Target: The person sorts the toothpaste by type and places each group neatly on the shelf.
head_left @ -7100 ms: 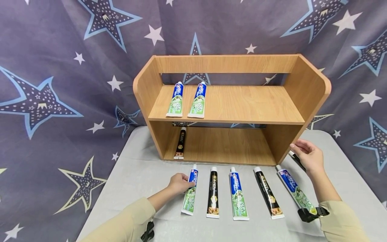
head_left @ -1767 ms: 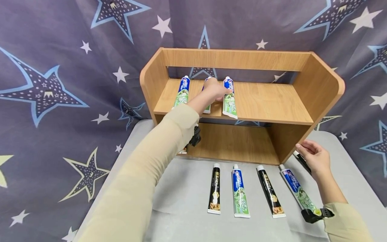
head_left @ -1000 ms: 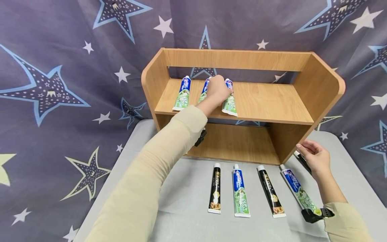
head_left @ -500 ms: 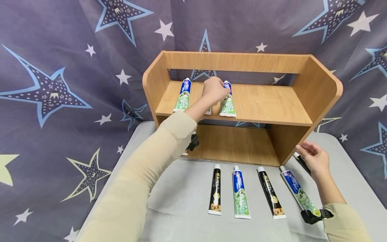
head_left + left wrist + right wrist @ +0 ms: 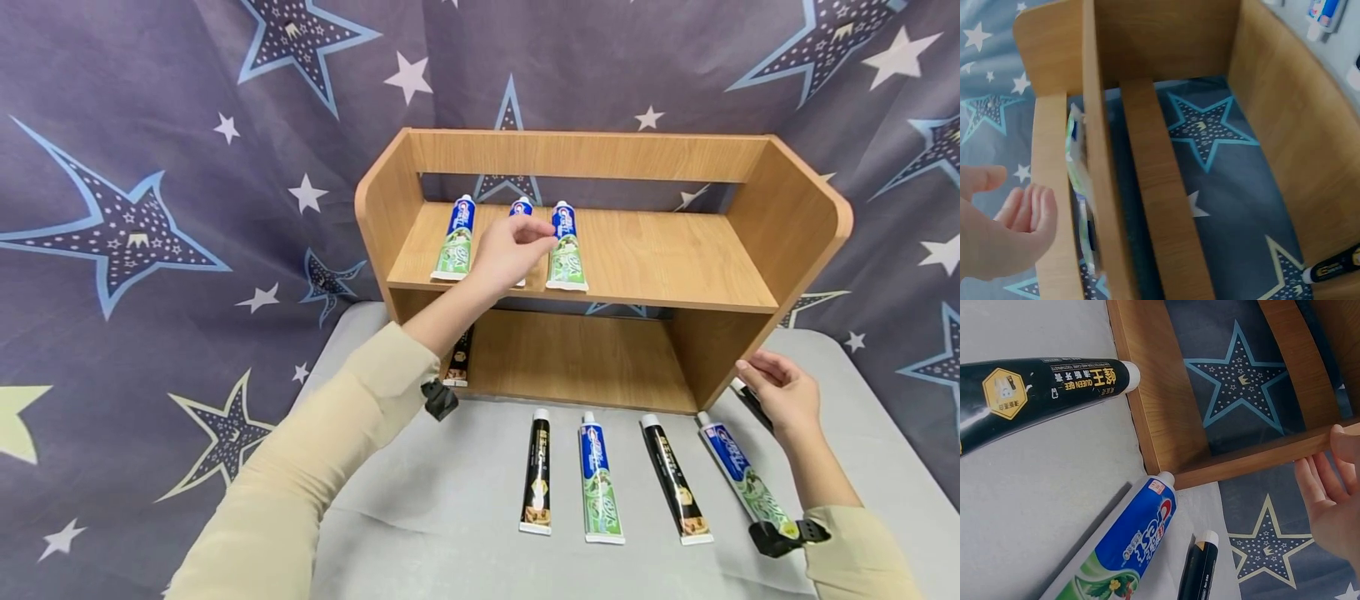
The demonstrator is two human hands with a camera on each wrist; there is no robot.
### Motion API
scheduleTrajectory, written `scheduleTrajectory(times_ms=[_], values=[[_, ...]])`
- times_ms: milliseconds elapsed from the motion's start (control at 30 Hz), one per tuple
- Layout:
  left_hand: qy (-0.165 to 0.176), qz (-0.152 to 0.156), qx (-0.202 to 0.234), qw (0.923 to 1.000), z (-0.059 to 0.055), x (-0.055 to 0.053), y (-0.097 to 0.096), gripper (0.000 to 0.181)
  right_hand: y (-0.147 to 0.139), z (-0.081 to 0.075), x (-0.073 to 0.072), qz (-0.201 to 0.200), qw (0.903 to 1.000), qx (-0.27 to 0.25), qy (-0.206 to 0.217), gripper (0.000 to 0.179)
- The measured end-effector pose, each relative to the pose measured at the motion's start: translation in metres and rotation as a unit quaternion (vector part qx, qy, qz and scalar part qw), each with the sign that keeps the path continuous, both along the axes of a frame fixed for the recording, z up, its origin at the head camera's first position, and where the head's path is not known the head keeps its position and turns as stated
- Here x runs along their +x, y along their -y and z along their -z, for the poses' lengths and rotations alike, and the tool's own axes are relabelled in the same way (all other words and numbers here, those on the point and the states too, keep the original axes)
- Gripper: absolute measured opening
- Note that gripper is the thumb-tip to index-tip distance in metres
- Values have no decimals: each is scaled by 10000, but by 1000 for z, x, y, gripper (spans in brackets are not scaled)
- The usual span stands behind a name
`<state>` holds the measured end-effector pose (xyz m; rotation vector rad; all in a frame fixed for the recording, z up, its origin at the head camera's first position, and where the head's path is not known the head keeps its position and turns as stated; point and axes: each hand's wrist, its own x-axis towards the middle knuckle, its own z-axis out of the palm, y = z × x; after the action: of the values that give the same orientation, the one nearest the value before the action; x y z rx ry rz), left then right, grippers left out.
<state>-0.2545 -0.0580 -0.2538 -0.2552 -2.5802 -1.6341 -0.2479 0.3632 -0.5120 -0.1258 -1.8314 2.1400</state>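
Since half a second ago, the left hand has drawn down and back from the cap end of the rightmost blue-and-green toothpaste tube on the upper deck; seven seconds ago that deck bore two tubes, and it now bears three. The hand holds nothing: the left wrist view shows its fingers loosely bent, with a gap to the thumb. In the head view its fingertips overlap the tube's edge, and I cannot tell whether they touch. The tube lies face up, cap to the back. Beside it is a similar tube partly behind the hand, the middle tube, then the left-end tube.

The right hand pinches the right side panel of the two-tier, wood-grain shelf, thumb against fingers across its front edge. Under the upper deck, at the left, lies a slim black tube, partly covered by the forearm. On the grey-covered table, black tubes alternate with blue-and-green ones before the shelf.
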Motion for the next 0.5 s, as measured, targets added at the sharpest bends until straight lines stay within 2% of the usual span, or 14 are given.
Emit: scheduleTrajectory(times_ms=[100, 133, 200, 267, 367, 433, 500], values=[[-267, 182, 79, 9994, 10, 10, 5, 22, -33, 49, -28, 23, 9998, 9, -180, 40], [-304, 228, 121, 9992, 14, 13, 7, 22, -33, 51, -28, 104, 9999, 24, -87, 41], [-384, 287, 182, 9987, 22, 19, 12, 22, -32, 48, -25, 15, 9999, 71, -110, 38], [-476, 321, 235, 9981, 31, 26, 17, 24, -23, 35, -17, -15, 9998, 209, -52, 33], [-590, 315, 295, 9973, 43, 38, 24, 26, 1, -3, 6, -133, 9997, 189, 83, 26], [-643, 323, 320, 9969, 51, 44, 28, 25, 17, -27, 19, -14, 9990, 341, 278, 22], [-601, 333, 341, 9971, 60, 50, 31, 24, 22, -34, 24, -32, 9997, 162, 191, 22]])
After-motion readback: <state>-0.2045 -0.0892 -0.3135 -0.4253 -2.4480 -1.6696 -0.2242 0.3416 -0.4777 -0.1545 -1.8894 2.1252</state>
